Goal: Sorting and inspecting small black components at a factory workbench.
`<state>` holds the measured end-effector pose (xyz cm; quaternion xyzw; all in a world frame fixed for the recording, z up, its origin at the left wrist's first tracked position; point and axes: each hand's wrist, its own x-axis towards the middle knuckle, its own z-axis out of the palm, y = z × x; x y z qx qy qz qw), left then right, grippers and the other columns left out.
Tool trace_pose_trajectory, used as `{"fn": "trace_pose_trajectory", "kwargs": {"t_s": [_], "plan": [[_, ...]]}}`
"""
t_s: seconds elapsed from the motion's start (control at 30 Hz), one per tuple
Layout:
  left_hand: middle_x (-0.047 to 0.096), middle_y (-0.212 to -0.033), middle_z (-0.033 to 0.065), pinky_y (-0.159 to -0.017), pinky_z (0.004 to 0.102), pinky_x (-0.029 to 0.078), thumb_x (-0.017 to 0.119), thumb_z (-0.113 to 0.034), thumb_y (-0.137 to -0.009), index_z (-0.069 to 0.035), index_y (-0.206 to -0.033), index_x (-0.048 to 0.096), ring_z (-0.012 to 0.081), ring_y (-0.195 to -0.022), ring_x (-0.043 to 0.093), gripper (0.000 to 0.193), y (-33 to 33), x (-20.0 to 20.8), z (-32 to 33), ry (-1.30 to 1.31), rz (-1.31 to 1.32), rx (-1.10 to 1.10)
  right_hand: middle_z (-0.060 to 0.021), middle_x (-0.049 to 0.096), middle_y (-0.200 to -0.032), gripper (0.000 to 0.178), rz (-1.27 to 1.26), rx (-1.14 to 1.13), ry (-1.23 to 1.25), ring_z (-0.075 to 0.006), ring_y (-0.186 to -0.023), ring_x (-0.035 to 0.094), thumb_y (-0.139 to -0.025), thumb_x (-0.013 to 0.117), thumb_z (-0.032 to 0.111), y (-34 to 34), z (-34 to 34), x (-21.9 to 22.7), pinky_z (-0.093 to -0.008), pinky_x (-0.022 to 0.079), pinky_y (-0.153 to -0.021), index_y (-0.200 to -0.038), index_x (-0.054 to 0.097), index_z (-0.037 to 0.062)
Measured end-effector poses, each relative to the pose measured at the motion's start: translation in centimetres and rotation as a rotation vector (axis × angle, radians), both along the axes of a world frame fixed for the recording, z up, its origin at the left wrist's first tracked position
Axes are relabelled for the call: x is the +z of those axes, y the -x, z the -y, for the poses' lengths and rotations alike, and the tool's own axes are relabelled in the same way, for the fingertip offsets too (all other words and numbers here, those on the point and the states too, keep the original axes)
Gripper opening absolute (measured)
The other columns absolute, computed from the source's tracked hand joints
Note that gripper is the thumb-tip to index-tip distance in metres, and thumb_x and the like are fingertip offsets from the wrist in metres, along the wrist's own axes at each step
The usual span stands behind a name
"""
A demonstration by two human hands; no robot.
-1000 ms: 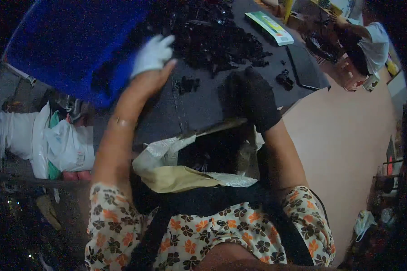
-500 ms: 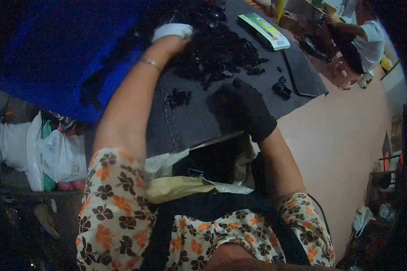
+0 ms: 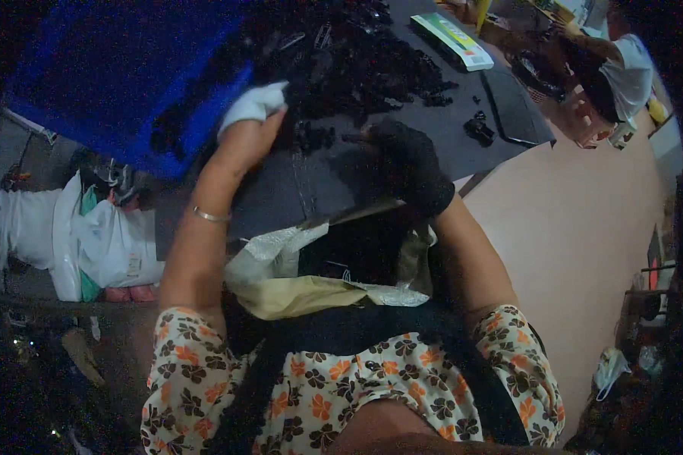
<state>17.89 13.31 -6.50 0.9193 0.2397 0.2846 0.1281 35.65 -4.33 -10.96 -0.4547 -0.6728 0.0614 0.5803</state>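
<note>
A pile of small, shiny black pieces (image 3: 349, 64) covers the far part of the dark table (image 3: 265, 197). My left hand (image 3: 254, 129) is at the near left edge of this pile. White material (image 3: 256, 105) covers its fingers, and I cannot tell whether it is worn or held. My right hand (image 3: 410, 163), in a black glove, is bent over the near part of the table. Its fingertips are drawn together at a small dark piece (image 3: 352, 138). Dark on dark hides the exact grip. Close to my body an open bag (image 3: 303, 297) with a silvery lining gapes below the table edge.
Blue material (image 3: 121, 76) spreads at the far left. A green and white box (image 3: 453, 42) lies at the back right, beside a dark flat tablet-like object (image 3: 512, 114). A small black cluster (image 3: 479, 129) sits nearby. White plastic bags (image 3: 118, 243) stand at left. Another person (image 3: 622, 72) works at far right.
My left hand has come back toward me, from over the pile to its near left edge. The right hand has shifted slightly, its fingers now at a small dark piece. The view has tilted a little.
</note>
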Motion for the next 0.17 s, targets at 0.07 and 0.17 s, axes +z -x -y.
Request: {"fn": "trace_pose_trajectory", "kwargs": {"t_s": [0.07, 0.17], "plan": [[0.061, -0.087, 0.0123, -0.07, 0.0333, 0.047, 0.055, -0.012, -0.08, -0.006, -0.108, 0.058, 0.0235, -0.081, 0.06, 0.029, 1.2, -0.1, 1.7, 0.156, 0.024, -0.019, -0.0148, 0.059, -0.094, 0.026, 0.071, -0.062, 0.043, -0.0265, -0.085, 0.061, -0.069, 0.061, -0.001, 0.5, 0.7, 1.1, -0.0324, 0.047, -0.071, -0.095, 0.058, 0.0023], [0.061, -0.09, 0.0086, -0.073, 0.0296, 0.047, 0.053, -0.01, -0.083, -0.008, -0.118, 0.052, 0.0183, -0.084, 0.059, 0.035, 2.7, -1.4, 2.7, 0.52, 0.103, -0.073, -0.0152, 0.059, -0.095, 0.021, 0.084, -0.039, 0.044, -0.0278, -0.088, 0.06, -0.075, 0.061, 0.004, 1.6, 0.9, 1.7, -0.031, 0.047, -0.074, -0.096, 0.057, 0.0021]]}}
